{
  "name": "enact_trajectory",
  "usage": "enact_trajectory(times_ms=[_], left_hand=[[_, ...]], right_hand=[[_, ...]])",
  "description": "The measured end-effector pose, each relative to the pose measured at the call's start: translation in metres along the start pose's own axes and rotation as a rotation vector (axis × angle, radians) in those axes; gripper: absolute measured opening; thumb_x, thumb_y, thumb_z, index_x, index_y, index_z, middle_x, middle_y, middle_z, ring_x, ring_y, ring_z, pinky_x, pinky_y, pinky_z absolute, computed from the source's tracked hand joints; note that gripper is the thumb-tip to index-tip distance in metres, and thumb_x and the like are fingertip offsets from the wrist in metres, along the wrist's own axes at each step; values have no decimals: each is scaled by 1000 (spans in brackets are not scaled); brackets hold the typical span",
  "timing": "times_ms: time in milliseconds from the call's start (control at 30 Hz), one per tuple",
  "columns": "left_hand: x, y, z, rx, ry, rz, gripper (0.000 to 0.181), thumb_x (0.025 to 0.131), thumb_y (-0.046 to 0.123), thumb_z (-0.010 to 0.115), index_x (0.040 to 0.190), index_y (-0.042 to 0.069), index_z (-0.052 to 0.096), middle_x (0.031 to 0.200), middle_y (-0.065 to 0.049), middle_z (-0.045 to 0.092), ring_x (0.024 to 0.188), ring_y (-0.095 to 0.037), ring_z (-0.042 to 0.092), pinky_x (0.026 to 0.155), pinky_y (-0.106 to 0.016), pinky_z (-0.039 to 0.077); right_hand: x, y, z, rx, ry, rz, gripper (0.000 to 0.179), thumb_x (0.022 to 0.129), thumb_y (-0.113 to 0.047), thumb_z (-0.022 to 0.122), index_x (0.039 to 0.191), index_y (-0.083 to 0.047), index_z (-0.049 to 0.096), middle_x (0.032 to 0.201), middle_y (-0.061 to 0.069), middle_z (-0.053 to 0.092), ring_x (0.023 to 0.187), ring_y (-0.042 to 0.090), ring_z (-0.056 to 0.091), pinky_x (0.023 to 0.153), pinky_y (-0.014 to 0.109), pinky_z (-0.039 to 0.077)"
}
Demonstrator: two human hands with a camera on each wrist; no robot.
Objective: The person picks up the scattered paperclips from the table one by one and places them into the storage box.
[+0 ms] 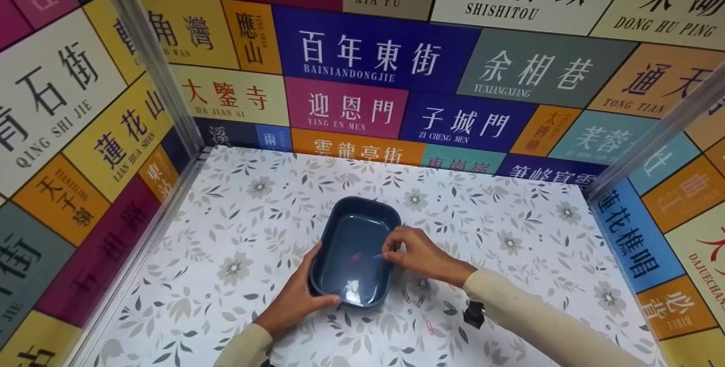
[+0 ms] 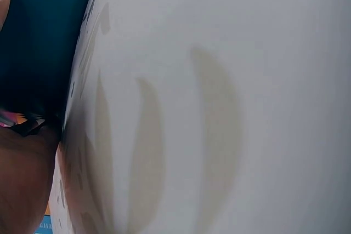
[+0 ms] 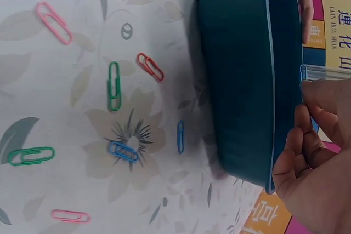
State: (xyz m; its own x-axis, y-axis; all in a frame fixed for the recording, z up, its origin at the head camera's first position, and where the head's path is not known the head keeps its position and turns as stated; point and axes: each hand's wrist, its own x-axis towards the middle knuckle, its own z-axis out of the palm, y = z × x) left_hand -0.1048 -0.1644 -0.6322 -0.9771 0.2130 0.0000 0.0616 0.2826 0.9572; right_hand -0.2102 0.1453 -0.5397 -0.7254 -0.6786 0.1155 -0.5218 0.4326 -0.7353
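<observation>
A dark blue rectangular dish (image 1: 354, 214) stands on the floral-patterned tabletop. My left hand (image 1: 300, 293) grips its near left corner, thumb at the near rim and fingers along the left side. Between thumb and fingertips, my right hand (image 1: 416, 251) pinches a blue paper clip (image 1: 378, 256) just inside the right rim. In the right wrist view, the clip's end pokes out above the thumb. One pink paper clip (image 1: 355, 257) lies on the dish's bottom. In the left wrist view, the dish's side (image 2: 44, 42) fills the upper left, most of that hand out of frame.
Right of the dish, several loose paper clips lie on the table: a red one (image 3: 149, 67), a green one (image 3: 114, 87), a blue one (image 3: 180, 137) and a pink one (image 3: 54, 23) among them. Panels with colourful street-name signs (image 1: 374, 52) wall in the table's back and sides.
</observation>
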Motion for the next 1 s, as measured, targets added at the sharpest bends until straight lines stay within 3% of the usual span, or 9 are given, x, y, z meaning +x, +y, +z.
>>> enact_trajectory(times_ms=[133,367,600,1000], left_hand=[[0,0,0,-5,-1,-9,124,84,30,98,178,19,17,183,-12,20,167,-36,21,134,-58,17],[0,0,0,-5,1,-14,124,84,31,98,178,20,18,183,-13,21,167,-36,21,134,-59,17],[0,2,0,0,7,-7,124,83,31,98,178,19,19,182,-14,23,166,-35,24,133,-59,17],[-2,4,0,-19,-2,-39,123,85,30,98,178,23,19,183,-10,21,168,-33,18,135,-58,15]], right_hand=[[8,-4,0,-24,-26,23,5,98,-5,81,94,-9,81,90,-1,69,87,16,63,83,46,58],[20,-8,1,-53,-85,15,4,97,-3,79,94,-5,81,89,1,75,86,11,62,79,29,53],[31,-10,3,-73,-142,-33,4,95,-2,81,93,-5,80,90,5,77,87,15,65,77,29,56],[45,-6,2,-98,-225,-38,8,93,2,79,89,-5,78,86,3,78,79,3,64,75,23,56]])
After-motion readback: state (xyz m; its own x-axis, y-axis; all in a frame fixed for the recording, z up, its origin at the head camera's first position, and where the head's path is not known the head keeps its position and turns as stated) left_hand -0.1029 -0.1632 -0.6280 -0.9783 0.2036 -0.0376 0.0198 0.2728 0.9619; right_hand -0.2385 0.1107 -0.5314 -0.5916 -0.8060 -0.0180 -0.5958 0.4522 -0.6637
